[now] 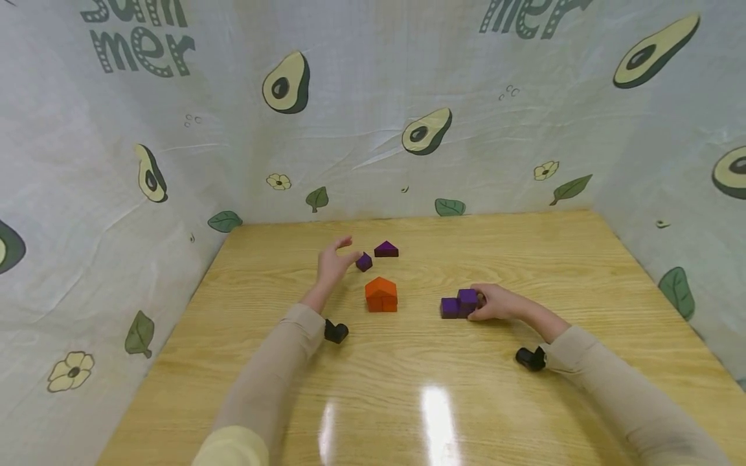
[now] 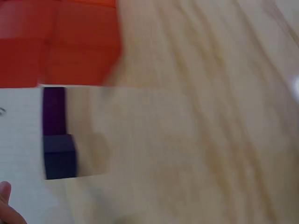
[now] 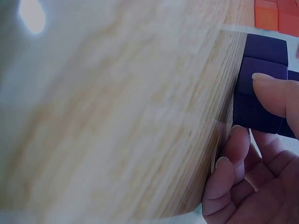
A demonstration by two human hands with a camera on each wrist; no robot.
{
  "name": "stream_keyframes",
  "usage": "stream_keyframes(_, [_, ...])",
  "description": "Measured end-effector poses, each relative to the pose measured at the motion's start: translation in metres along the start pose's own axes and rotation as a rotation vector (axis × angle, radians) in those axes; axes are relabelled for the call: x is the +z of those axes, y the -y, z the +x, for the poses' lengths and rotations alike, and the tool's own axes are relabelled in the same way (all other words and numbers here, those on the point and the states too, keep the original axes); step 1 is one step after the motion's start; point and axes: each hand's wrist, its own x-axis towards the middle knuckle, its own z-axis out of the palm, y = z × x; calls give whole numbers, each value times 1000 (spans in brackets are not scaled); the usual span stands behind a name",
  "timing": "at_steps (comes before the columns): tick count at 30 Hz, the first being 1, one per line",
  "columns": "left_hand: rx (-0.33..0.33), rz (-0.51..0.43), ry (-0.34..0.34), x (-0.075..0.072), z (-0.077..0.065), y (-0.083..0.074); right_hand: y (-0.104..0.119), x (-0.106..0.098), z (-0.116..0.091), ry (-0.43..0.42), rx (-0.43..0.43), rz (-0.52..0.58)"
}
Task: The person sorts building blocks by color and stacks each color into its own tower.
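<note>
My right hand (image 1: 495,303) pinches a purple cube (image 1: 467,298) on the right, its thumb against one face in the right wrist view. Another purple cube (image 1: 449,308) sits directly left of it, and the held one stands higher. Farther back, my left hand (image 1: 333,264) has its thumb and fingers spread beside a small purple cube (image 1: 364,261). In the left wrist view a gap shows between the fingers (image 2: 9,212) and that cube (image 2: 60,157). A purple triangular block (image 1: 386,250) lies just behind it.
Orange blocks (image 1: 381,295) form a small house shape with a peaked top between my hands. The wooden table (image 1: 373,362) meets a patterned cloth (image 1: 361,142) at the back and sides. A black wrist device (image 1: 336,332) shows at the left cuff, another (image 1: 530,359) at the right.
</note>
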Motion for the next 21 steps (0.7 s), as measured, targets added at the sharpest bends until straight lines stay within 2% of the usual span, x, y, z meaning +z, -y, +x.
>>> stream_keyframes(7, [-117,62,8,10,6,25,2,0,-1,1,-10,13])
stream_keyframes(14, [-97,43,45,17,11,37,3,1,-2,-7,-1,11])
stream_keyframes(21, [-112,17,68,23,15,38,2,0,-2,-5,-7,20])
